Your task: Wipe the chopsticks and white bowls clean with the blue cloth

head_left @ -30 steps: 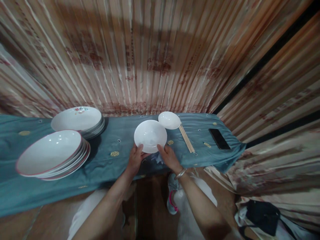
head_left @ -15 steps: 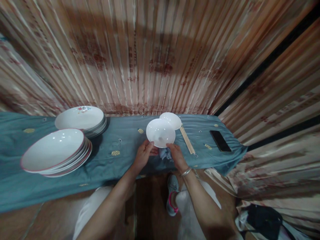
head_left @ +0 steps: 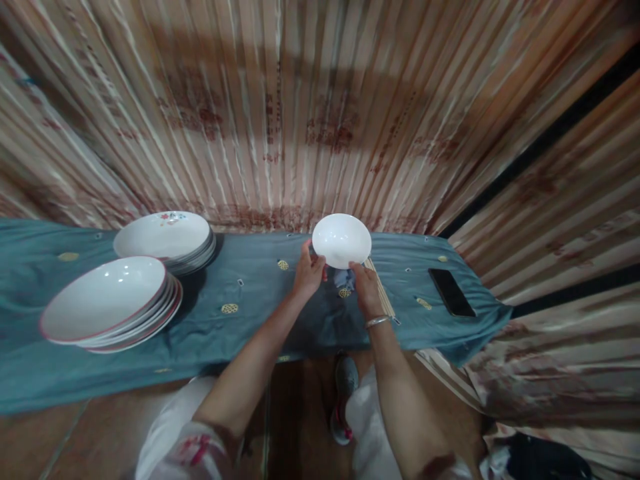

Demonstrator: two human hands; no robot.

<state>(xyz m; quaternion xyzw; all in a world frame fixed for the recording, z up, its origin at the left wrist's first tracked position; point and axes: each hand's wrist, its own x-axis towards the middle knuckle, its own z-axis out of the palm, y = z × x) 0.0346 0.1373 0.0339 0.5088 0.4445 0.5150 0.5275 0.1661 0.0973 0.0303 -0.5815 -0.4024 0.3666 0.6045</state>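
Note:
A white bowl (head_left: 342,240) is held up between both hands above the far side of the table, its inside facing me. My left hand (head_left: 310,270) grips its lower left rim, thumb on the near edge. On its lower right rim, my right hand (head_left: 367,283) is closed with the thumb over the edge. A bluish cloth (head_left: 345,279) hangs under the bowl by my right fingers. Pale chopsticks (head_left: 383,293) lie just right of my right hand. The second white bowl is hidden behind the raised one.
Stacked red-rimmed plates (head_left: 107,300) stand at the left, with flower-decorated plates (head_left: 163,237) behind them. A black phone (head_left: 451,292) lies on the right of the teal tablecloth (head_left: 260,287). A pleated curtain (head_left: 240,120) rises along the table's back edge.
Both hands have carried the white bowl away from me and a little right. It now covers the other bowl, which showed behind it before.

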